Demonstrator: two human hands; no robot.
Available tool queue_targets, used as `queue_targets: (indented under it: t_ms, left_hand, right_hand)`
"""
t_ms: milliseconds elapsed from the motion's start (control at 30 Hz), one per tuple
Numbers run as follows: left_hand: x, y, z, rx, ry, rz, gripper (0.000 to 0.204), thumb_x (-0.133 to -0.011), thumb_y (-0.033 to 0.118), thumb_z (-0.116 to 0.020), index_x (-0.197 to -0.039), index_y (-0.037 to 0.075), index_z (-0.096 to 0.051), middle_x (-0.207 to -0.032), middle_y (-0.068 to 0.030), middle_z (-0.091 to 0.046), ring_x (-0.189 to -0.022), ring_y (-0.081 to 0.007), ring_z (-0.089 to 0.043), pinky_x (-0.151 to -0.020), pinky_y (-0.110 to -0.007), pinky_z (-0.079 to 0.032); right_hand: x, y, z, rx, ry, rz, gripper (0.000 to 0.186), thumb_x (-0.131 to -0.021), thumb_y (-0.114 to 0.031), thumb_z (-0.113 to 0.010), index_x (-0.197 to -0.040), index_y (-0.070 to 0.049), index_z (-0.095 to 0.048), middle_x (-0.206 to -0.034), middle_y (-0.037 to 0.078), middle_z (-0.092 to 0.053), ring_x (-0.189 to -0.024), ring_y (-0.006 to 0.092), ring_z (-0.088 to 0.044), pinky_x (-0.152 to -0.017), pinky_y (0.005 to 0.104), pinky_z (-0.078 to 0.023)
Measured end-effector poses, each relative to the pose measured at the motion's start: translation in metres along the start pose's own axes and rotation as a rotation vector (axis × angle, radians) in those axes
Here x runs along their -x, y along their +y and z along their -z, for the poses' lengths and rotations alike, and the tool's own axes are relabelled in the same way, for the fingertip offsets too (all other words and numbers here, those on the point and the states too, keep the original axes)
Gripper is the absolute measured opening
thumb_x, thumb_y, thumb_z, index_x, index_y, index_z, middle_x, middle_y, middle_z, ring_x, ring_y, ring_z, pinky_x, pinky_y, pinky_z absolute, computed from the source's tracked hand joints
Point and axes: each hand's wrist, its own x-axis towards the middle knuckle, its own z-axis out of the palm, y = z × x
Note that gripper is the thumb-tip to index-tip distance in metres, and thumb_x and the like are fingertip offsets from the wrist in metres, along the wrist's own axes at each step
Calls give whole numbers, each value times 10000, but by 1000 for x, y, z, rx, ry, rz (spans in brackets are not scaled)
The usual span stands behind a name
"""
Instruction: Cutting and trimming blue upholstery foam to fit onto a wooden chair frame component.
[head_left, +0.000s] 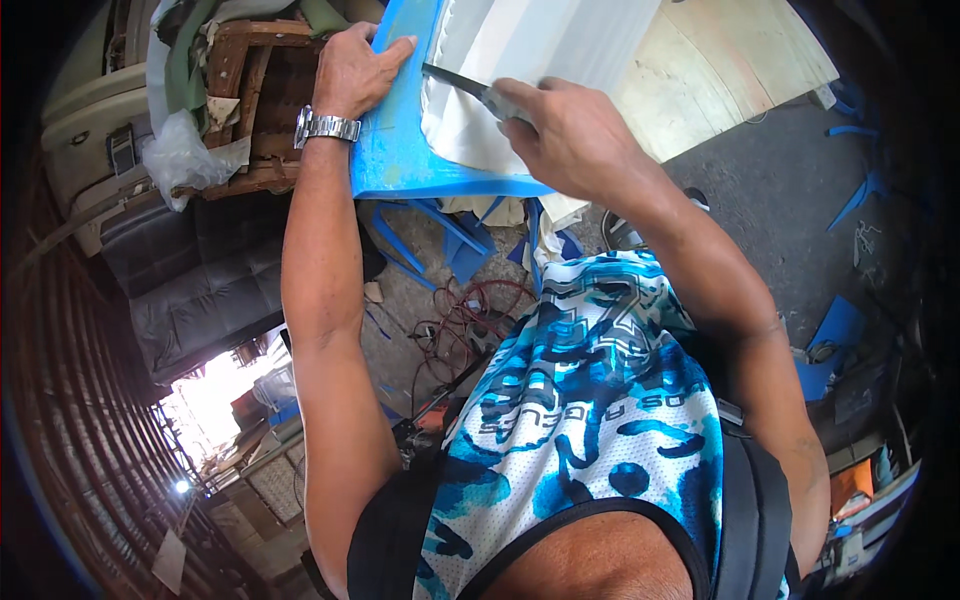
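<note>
My right hand (570, 130) is closed round the grey handle of a knife (456, 82). Its dark blade points left and meets the rough edge of a white-and-grey sheet (530, 50). That sheet lies over a blue plastic tabletop (395, 155), leaving a blue border bare on the left and along the near side. At the left border my left hand (360, 75), with a metal watch on the wrist, grips the blue edge. Its thumb is stretched toward the sheet, and the other fingers are partly hidden.
Right of the sheet extends a pale, stained panel (720, 75). A broken wooden frame (270, 100) with torn padding stands on the left, above a black cushioned seat (200, 270). Blue scraps (835, 335) and a tangled red hose (465, 320) lie on the floor.
</note>
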Motion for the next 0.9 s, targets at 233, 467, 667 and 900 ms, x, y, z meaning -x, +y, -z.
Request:
queue_targets:
  t_ms: [233,467,667,900]
  left_hand:
    - [4,0,2,-26,20,10,676,-816,536,-724,-1184,-30,-698,-991,-250,-738,-875,-339,-740,-832,-443,-580]
    - [14,-2,14,85,15,-54,851,-767,717,-712,-1175,-30,-704,-978,-224,-744,-831,-281,-742,-780,-411,-581]
    - [75,-20,24,322,-268,235,799,-812,626,-737,-1114,-111,-666,-926,-217,-737,-804,-283,-727,-746,-397,-561]
    - [107,-54,34,170,-83,420,660,-813,486,-758,-1060,-117,-657,-897,-289,-694,-842,-343,-717,-750,-432,-544]
  right_hand:
    - [12,-8,2,-7,-71,-10,355,-905,-155,-628,-1243,-48,-638,-846,215,-661,-781,393,-674,-726,480,-545]
    - [29,-3,9,-34,-90,-61,352,-921,-164,-637,-1264,-82,-638,-885,208,-672,-783,363,-690,-715,461,-554]
    - [17,-5,6,-146,-144,1,385,-917,-192,-648,-1288,-91,-623,-903,228,-672,-802,410,-683,-729,487,-550]
    - [-26,-26,-27,-157,-237,117,389,-916,-208,-635,-1284,-87,-606,-855,235,-659,-778,439,-661,-719,513,-530]
